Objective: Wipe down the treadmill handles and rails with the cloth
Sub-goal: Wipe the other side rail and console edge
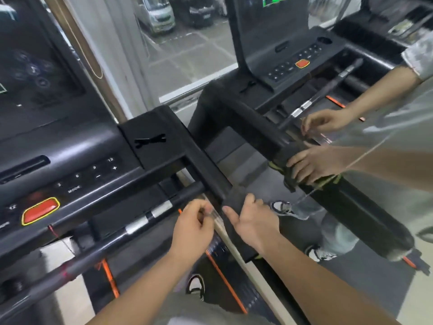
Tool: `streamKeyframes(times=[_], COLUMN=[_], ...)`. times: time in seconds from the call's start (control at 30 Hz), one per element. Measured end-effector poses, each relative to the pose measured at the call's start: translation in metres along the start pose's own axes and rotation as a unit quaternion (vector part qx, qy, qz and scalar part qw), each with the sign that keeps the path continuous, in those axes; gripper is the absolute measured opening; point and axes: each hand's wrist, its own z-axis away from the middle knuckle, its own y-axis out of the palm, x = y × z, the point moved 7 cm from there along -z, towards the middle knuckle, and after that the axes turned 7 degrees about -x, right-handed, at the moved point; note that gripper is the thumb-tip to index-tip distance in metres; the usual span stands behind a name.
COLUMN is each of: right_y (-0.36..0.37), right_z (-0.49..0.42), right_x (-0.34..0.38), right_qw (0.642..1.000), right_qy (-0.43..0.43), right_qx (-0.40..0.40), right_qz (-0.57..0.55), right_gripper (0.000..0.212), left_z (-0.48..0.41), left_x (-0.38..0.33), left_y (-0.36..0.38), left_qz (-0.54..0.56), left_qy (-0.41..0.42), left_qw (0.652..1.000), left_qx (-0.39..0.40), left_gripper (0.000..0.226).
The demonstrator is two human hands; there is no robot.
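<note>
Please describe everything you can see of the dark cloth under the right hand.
The cloth is dark, almost black. It looks soft and thin, and a yellow-green edge just shows at its lower corner. It lies draped over the near end of the treadmill's side rail. The right hand rests on it, with the fingers bent over the top of the rail and the thumb stretched out along the cloth.
</note>
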Motion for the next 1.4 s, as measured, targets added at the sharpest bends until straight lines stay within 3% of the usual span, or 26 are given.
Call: streamKeyframes(times=[0.37,0.57,0.83,1.2,1.33,1.4], right_y=[-0.015,-0.013,-0.009,-0.013,-0.012,-0.012], right_z=[-0.123,-0.105,-0.036,-0.121,-0.117,-0.1], right_x=[0.132,0.119,0.061,0.155,0.166,0.165], right_qw=[0.997,0.997,0.996,0.983,0.972,0.959], right_qy=[-0.049,-0.047,-0.053,-0.102,-0.151,-0.219], right_qx=[-0.063,-0.042,-0.06,-0.14,-0.158,-0.176], right_qz=[-0.007,-0.032,0.024,0.061,0.085,0.047], right_gripper=[0.087,0.087,0.075,0.076,0.056,0.041], left_z=[-0.058,-0.056,-0.052,-0.038,-0.03,-0.025], left_x=[0.03,0.033,0.057,0.059,0.059,0.061], left_y=[-0.077,-0.077,-0.086,-0.134,-0.148,-0.149], left_qz=[-0.03,-0.016,-0.008,-0.028,-0.048,-0.05], left_qy=[0.004,0.004,-0.051,-0.038,-0.038,-0.041], left_qw=[0.999,1.0,0.998,0.995,0.995,0.995], left_qx=[-0.037,-0.012,-0.048,-0.093,-0.08,-0.074], left_gripper=[0.015,0.022,0.034,0.014,0.02,0.021])
